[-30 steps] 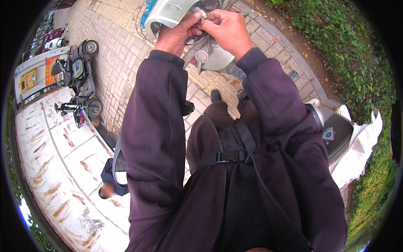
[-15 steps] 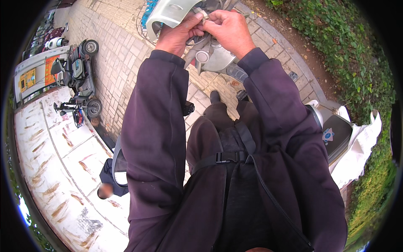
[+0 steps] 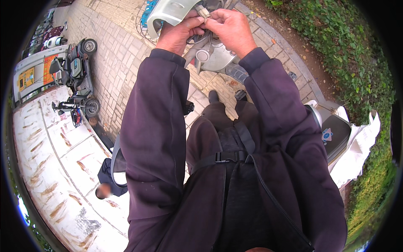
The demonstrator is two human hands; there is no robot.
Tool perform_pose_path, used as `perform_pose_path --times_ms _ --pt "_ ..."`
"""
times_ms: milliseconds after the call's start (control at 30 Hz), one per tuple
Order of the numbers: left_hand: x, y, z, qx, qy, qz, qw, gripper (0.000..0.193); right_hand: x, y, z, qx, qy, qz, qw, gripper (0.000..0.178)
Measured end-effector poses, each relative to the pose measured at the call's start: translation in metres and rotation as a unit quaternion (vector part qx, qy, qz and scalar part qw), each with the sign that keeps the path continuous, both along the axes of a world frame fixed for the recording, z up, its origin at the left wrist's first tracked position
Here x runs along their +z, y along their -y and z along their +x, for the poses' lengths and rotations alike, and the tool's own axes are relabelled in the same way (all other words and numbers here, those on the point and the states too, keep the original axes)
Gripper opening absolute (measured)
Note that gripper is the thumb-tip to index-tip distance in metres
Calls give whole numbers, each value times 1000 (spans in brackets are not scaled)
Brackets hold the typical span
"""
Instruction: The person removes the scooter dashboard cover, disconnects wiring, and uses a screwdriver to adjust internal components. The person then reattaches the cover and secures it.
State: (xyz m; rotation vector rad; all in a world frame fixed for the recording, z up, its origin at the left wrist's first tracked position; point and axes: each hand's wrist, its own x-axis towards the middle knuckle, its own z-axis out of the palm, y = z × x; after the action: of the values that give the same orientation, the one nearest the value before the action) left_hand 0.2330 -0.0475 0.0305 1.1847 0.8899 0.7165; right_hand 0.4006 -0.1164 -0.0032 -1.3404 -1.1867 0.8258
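At the top of the view, both hands are closed together over exposed wiring on a pale grey-green scooter (image 3: 218, 59). My left hand (image 3: 178, 34) reaches in below the raised pale body panel (image 3: 174, 11), with its thumb and fingers pinched at a small cream wire connector (image 3: 203, 11). From the other side, my right hand (image 3: 233, 30) grips at the connector's near end with thumb and forefinger. Dark wires (image 3: 197, 40) run beneath my fingers. What lies between the fingertips is partly hidden.
Parked scooters (image 3: 75, 67) stand at the left beside a stained white surface (image 3: 50, 159). A person in dark clothes (image 3: 110, 176) is at lower left. To the right are a dark case (image 3: 336, 134), a white bag (image 3: 357, 147) and a hedge (image 3: 344, 54). Paving (image 3: 113, 63) lies below.
The cream connector now shows more plainly and tilts differently between my fingers. My left thumb has drawn slightly down from it. Both arms stay almost in the same place.
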Motion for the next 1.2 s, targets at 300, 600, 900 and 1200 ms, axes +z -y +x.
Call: perform_pose_path --times_ms 300,600,900,1200 --pt "0 0 1 14 -20 -5 1000 20 14 -3 20 108 -131 -99 980 28" --pt "-1 -2 0 -10 -47 14 999 28 52 -24 24 101 -47 -108 988 31" --pt "14 3 2 -79 11 -11 997 28 23 -19 7 40 -269 -106 957 26" --pt "4 5 4 -12 40 -70 997 28 14 -11 -13 -22 -348 -85 933 22"
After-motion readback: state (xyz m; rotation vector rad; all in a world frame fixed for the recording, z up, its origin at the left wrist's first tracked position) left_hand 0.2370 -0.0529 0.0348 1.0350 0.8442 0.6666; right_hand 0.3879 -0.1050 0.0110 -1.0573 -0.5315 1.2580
